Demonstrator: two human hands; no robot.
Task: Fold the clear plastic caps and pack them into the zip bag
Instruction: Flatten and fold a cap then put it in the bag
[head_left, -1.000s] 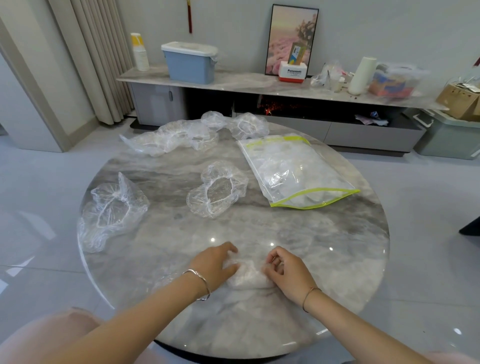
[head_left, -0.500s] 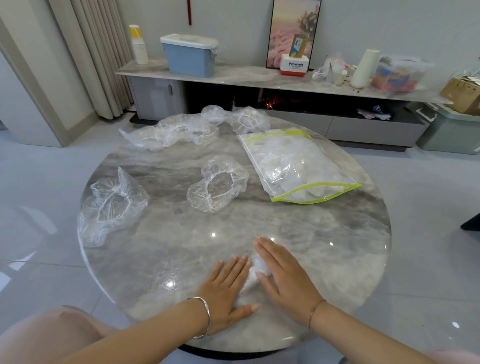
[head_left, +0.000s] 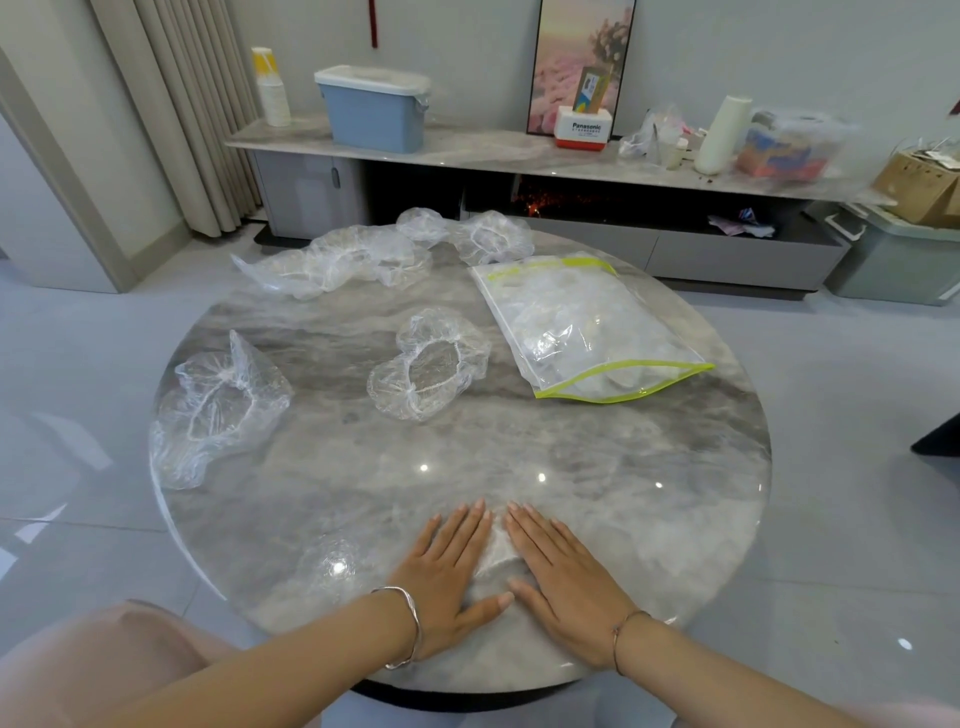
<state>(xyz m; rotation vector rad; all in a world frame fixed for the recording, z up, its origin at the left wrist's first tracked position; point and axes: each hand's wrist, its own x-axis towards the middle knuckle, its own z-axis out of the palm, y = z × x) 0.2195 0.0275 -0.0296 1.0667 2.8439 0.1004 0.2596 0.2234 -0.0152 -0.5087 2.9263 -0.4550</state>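
My left hand (head_left: 451, 577) and my right hand (head_left: 563, 582) lie flat, fingers straight, side by side at the near edge of the round marble table (head_left: 649, 493). They press down a folded clear plastic cap (head_left: 497, 551), which shows only in the gap between them. Unfolded clear caps lie at the table's middle (head_left: 428, 364), at the left edge (head_left: 218, 405) and in a cluster at the far side (head_left: 353, 260). The zip bag (head_left: 587, 322) with a yellow-green strip lies at the right, its mouth gaping toward me, with folded caps inside.
Another faint clear cap (head_left: 332, 564) lies left of my left hand. Beyond the table stands a low cabinet (head_left: 519, 156) bearing a blue lidded box (head_left: 374, 106), a picture and assorted clutter. Curtains hang at the left; grey tiled floor surrounds the table.
A second ago both hands were curled on the small cap, bunching it. They have since opened flat and now press it down, sliding slightly apart and forward.
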